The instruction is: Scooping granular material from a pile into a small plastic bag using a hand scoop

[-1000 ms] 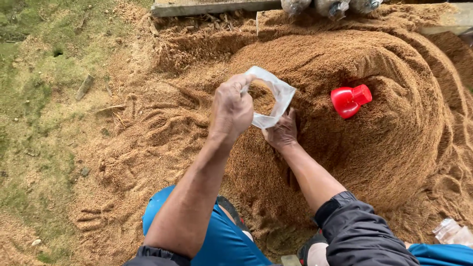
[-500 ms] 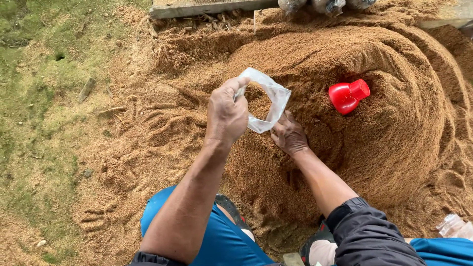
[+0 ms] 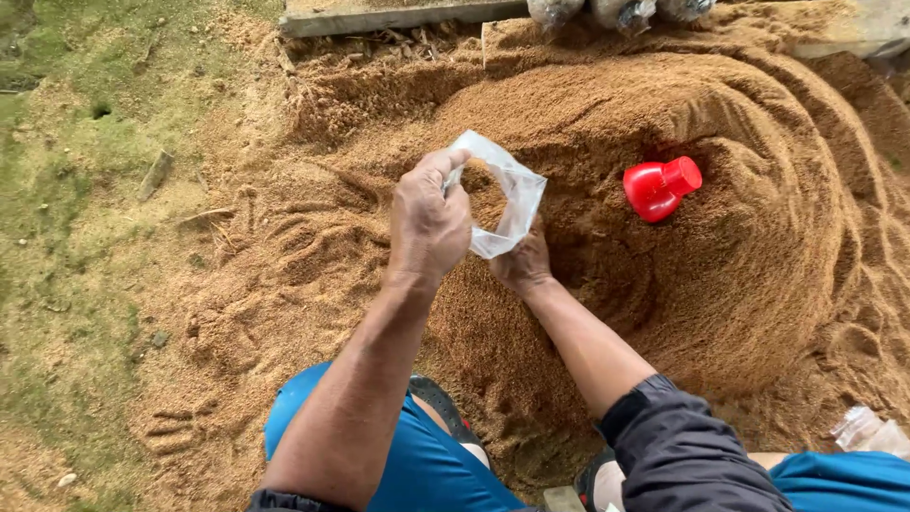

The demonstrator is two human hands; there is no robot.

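My right hand [image 3: 523, 265] has slid lower under the clear bag [image 3: 504, 194], cupping its bottom, while my left hand [image 3: 428, 220] fingers keep pinching the rim open over the sawdust pile [image 3: 749, 284]

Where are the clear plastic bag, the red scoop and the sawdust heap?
clear plastic bag [image 3: 517, 204]: head view, on its right side wall.
red scoop [image 3: 659, 188]: head view, on its body.
sawdust heap [image 3: 758, 284]: head view, on its bare right slope.

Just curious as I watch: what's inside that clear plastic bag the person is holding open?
Inside the clear plastic bag, brown sawdust shows through its open mouth, like the sawdust pile around it. How full it is stays hidden: the left hand and right hand cover its lower part.
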